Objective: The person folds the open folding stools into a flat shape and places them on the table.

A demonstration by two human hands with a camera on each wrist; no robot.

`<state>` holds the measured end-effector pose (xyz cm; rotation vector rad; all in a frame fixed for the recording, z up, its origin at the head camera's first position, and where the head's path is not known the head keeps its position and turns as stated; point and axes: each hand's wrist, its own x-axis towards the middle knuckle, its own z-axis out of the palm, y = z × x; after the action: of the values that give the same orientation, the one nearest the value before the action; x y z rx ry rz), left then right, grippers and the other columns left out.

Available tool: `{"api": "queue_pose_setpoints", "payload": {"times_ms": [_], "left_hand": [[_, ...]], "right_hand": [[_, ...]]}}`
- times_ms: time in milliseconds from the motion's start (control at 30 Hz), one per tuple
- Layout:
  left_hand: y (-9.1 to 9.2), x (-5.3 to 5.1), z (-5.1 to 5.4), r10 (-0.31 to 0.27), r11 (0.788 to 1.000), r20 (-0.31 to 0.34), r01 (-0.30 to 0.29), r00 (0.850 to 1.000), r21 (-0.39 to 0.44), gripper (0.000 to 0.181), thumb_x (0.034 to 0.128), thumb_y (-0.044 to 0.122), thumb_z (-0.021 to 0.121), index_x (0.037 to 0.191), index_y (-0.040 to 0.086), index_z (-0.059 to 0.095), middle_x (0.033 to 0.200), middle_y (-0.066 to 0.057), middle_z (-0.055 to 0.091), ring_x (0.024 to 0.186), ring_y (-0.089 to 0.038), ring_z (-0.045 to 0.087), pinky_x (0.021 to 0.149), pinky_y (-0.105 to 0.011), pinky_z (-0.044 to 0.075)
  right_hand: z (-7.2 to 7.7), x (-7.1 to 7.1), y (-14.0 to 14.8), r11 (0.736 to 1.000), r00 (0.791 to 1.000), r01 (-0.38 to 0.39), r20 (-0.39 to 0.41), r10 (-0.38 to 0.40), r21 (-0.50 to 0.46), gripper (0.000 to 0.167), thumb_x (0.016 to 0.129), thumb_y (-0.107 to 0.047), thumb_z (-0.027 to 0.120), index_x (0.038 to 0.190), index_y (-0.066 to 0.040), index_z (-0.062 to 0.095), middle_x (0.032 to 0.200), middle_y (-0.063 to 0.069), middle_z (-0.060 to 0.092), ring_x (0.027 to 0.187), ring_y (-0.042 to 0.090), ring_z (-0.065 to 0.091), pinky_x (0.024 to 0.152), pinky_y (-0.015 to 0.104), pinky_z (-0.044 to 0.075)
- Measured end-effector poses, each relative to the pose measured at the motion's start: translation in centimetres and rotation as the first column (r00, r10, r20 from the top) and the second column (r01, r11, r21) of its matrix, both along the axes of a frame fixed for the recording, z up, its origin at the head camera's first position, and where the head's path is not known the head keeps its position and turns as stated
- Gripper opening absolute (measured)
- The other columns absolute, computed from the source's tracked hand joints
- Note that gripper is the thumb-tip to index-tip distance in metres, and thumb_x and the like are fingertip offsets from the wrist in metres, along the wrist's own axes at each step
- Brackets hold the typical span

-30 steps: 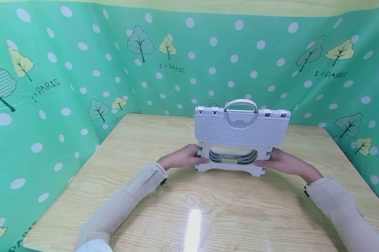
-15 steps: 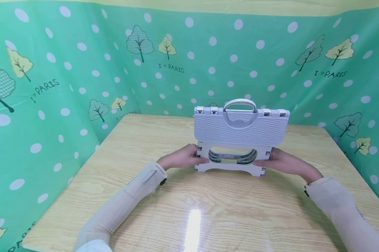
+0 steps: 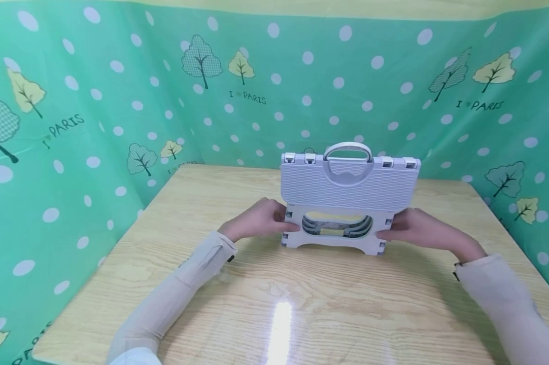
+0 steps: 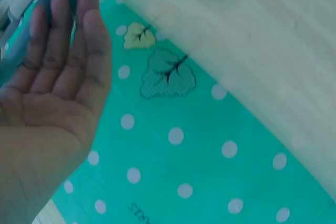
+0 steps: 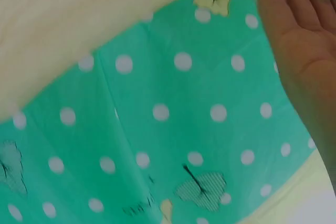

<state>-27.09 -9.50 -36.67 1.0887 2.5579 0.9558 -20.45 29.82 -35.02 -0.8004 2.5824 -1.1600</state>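
Note:
A folding step stool [image 3: 347,190] of pale plastic stands on its legs, with its textured top panel hanging down in front and a carry handle [image 3: 348,147] raised. Beside its left end is my left hand [image 3: 261,219], the thumb tip overlapping the front leg panel. In the left wrist view the fingers [image 4: 55,51] look nearly straight, with part of the stool past their tips. My right hand [image 3: 420,229] is at the other end, its thumb reaching over the leg panel's edge. The right wrist view shows its fingers extended, tips out of frame.
The stool stands on a wood-grain table [image 3: 256,299] toward its far side. Behind and along both sides hangs a green dotted cloth [image 3: 133,81] printed with trees. Light reflects off the tabletop near the front.
Both hands have loosened and shifted slightly up and outward along the stool's ends; the right thumb has drawn back to the right. The stool has stayed in place.

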Motion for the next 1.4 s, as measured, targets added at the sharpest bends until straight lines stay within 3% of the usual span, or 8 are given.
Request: {"api": "queue_pose_setpoints", "payload": {"times_ms": [133,200,300,500,1400], "left_hand": [[-0.28,-0.23,0.31,0.035,0.999,-0.056,-0.033,0.998,0.038,0.061,0.0827,0.05,0.078,0.132,0.023,0.054,0.09,0.003,0.066,0.077,-0.011,0.058,0.064,-0.028,0.051],[-0.25,-0.3,0.22,0.008,0.998,-0.044,-0.006,0.999,0.056,0.075,0.0843,0.046,0.078,0.146,0.024,0.041,0.106,0.005,0.067,0.094,-0.013,0.062,0.077,-0.03,0.055],[-0.13,-0.29,0.02,-0.034,0.997,0.004,0.033,0.999,0.071,0.076,0.0878,0.04,0.076,0.15,0.021,0.037,0.121,0.004,0.067,0.105,-0.013,0.063,0.084,-0.031,0.057],[0.06,-0.09,0.0,-0.042,0.995,0.022,0.04,0.999,0.087,0.069,0.0896,0.033,0.076,0.148,0.019,0.041,0.12,0.003,0.068,0.103,-0.011,0.064,0.081,-0.026,0.057],[0.16,0.07,0.06,-0.032,0.995,0.009,0.031,0.999,0.091,0.068,0.0909,0.034,0.074,0.148,0.019,0.042,0.118,0.005,0.068,0.099,-0.009,0.065,0.081,-0.026,0.057]], "right_hand": [[0.73,0.38,0.2,0.993,0.996,0.086,-0.016,-0.085,0.081,0.073,0.087,-0.028,0.079,0.145,-0.01,0.04,0.126,0.016,0.065,0.099,0.024,0.07,0.076,0.03,0.058],[0.71,0.37,0.17,0.992,0.995,0.098,-0.027,-0.096,0.074,0.076,0.086,-0.027,0.08,0.147,-0.011,0.037,0.127,0.017,0.063,0.101,0.028,0.068,0.076,0.033,0.058],[0.41,0.26,-0.04,0.997,0.996,0.079,-0.03,-0.078,0.024,0.075,0.088,-0.024,0.078,0.148,-0.013,0.034,0.131,0.017,0.059,0.106,0.033,0.066,0.079,0.036,0.058],[0.21,0.14,-0.37,0.998,0.997,0.036,-0.062,-0.039,-0.054,0.073,0.089,-0.018,0.077,0.147,-0.017,0.034,0.134,0.016,0.056,0.108,0.034,0.066,0.079,0.036,0.059],[0.07,-0.18,-0.34,0.997,0.992,0.069,-0.103,-0.071,-0.017,0.067,0.089,-0.018,0.077,0.144,-0.014,0.04,0.127,0.015,0.062,0.098,0.024,0.069,0.079,0.036,0.059]]}}
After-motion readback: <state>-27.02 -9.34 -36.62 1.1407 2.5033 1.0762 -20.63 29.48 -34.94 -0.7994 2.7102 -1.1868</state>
